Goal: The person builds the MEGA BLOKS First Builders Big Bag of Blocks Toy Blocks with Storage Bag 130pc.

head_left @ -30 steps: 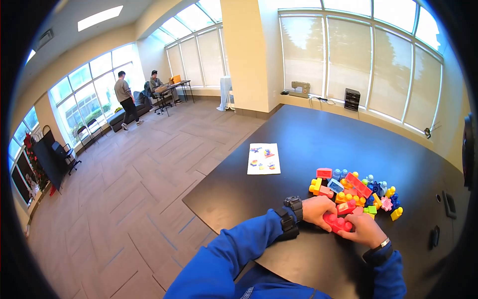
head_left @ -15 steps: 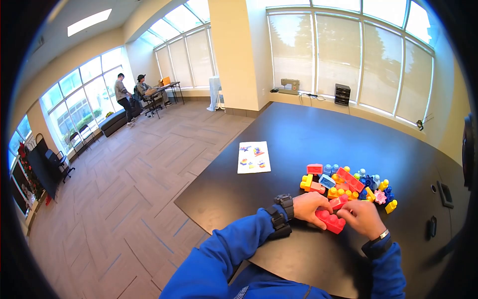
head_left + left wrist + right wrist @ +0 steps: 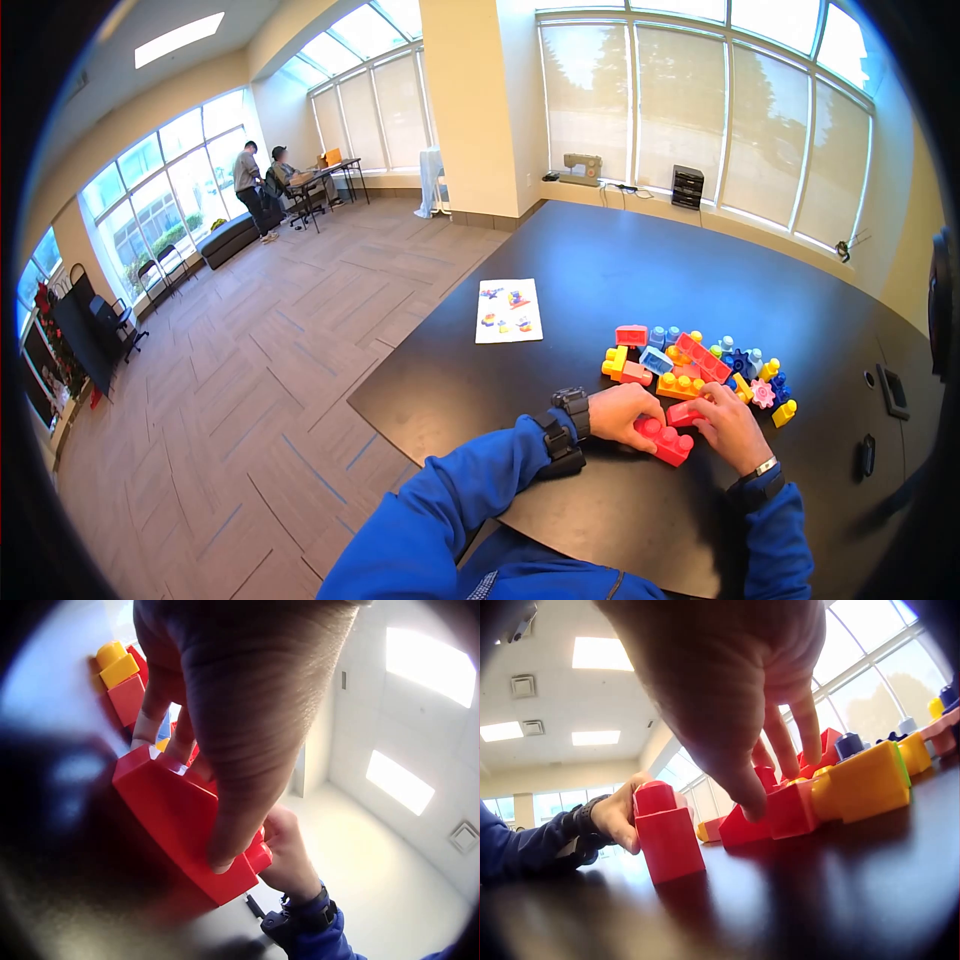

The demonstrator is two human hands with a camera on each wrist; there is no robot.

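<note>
My left hand (image 3: 624, 414) grips a long red toy brick (image 3: 668, 446) at the near edge of the brick pile, its thumb pressed along the brick's side in the left wrist view. Round studs top this red brick, whose end (image 3: 671, 844) faces the right wrist camera. Just beyond it lies a smaller red brick with a sloped end (image 3: 682, 414). My right hand (image 3: 733, 430) pinches that smaller brick between thumb and fingers. A yellow brick (image 3: 870, 784) sits right beside it in the right wrist view.
Behind my hands is a loose pile of red, yellow, blue and green bricks, with a pink gear piece (image 3: 762, 394). A printed picture sheet (image 3: 508, 312) lies on the black table (image 3: 620, 270) to the left. Two people are at a far desk (image 3: 345, 168).
My right hand has let go of the long red brick and taken hold of the smaller sloped one. My left hand keeps its grip. A far person has stepped nearer the seated one.
</note>
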